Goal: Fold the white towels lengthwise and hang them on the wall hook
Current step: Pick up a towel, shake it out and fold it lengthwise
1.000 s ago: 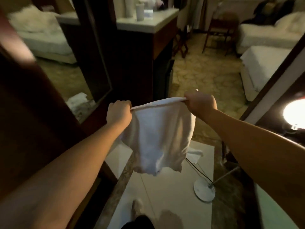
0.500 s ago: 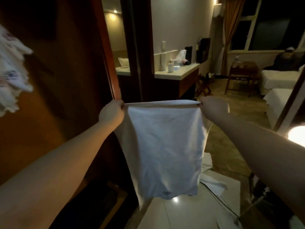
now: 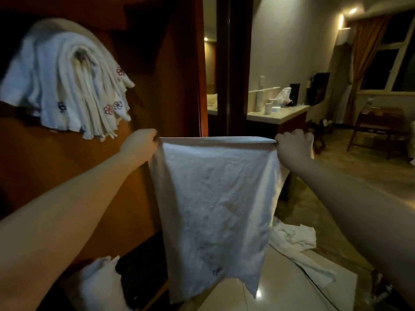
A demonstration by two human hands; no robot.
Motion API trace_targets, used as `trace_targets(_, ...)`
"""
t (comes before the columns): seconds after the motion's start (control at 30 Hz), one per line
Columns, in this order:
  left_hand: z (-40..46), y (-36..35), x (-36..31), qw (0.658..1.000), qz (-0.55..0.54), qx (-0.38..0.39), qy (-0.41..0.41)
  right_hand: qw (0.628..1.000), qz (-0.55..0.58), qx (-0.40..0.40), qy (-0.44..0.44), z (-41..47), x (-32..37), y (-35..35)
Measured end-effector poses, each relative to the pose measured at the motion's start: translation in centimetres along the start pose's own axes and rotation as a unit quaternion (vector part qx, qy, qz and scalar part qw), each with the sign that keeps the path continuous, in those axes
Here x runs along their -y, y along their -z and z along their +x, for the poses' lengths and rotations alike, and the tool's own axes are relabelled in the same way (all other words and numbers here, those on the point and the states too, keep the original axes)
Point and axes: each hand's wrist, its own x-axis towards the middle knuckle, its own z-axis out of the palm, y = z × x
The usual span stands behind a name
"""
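A white towel [image 3: 215, 209] hangs flat in front of me, stretched taut along its top edge. My left hand [image 3: 140, 143] pinches its upper left corner and my right hand [image 3: 294, 145] pinches the upper right corner. A small dark emblem shows near the towel's lower edge. Up on the left, several folded white towels [image 3: 67, 86] with flower emblems hang in a bundle on the brown wooden wall; the hook under them is hidden.
More white towels lie crumpled on the floor [image 3: 292, 240] behind the held one, and another white heap [image 3: 101, 283] sits at the lower left. A dark door frame [image 3: 233, 63], a counter [image 3: 276, 114] with cups and a wooden chair [image 3: 379, 129] stand beyond.
My view has lifted from the floor to the wall, bringing the hanging towel bundle into sight. Both hands have raised the towel, which now hangs spread out flat.
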Motion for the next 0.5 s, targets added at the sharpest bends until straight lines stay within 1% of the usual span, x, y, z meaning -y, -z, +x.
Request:
trace_targets(0.07,-0.8,1.5,0.2,0.996,-0.049,-0.04,0.06,0.999,0.045,0.009,-0.006,0.0,0.0,1.0)
trace_targets(0.1,-1.3,2.0,0.1,0.99,-0.093,-0.055,0.092,0.996,0.09,0.024,-0.006,0.1,-0.2,1.4)
trace_targets(0.13,-1.9,2.1,-0.1,0.977,-0.159,-0.067,0.123,0.988,0.148,0.046,-0.009,0.1,-0.6,1.8)
trace_targets(0.2,-2.4,2.3,-0.7,0.935,-0.303,-0.084,0.164,0.964,0.252,0.077,-0.033,0.4,-1.4,2.4)
trace_targets(0.23,-2.3,2.7,-1.0,0.922,-0.334,-0.088,0.177,0.954,0.284,0.085,-0.042,0.6,-1.6,2.9)
trace_targets(0.3,-1.7,3.7,-1.4,0.931,-0.302,-0.082,0.185,0.937,0.327,0.116,-0.048,0.8,-1.8,3.9)
trace_targets(0.37,-1.2,4.5,-1.4,0.937,-0.276,-0.065,0.204,0.912,0.369,0.166,-0.063,0.8,-1.6,4.6)
trace_targets(0.43,-1.5,4.9,-0.9,0.928,-0.299,-0.043,0.219,0.867,0.435,0.222,-0.104,0.5,-1.3,5.1)
trace_targets(0.5,-1.9,4.9,-0.4,0.908,-0.342,0.0,0.242,0.803,0.502,0.281,-0.158,-0.1,-1.2,5.6)
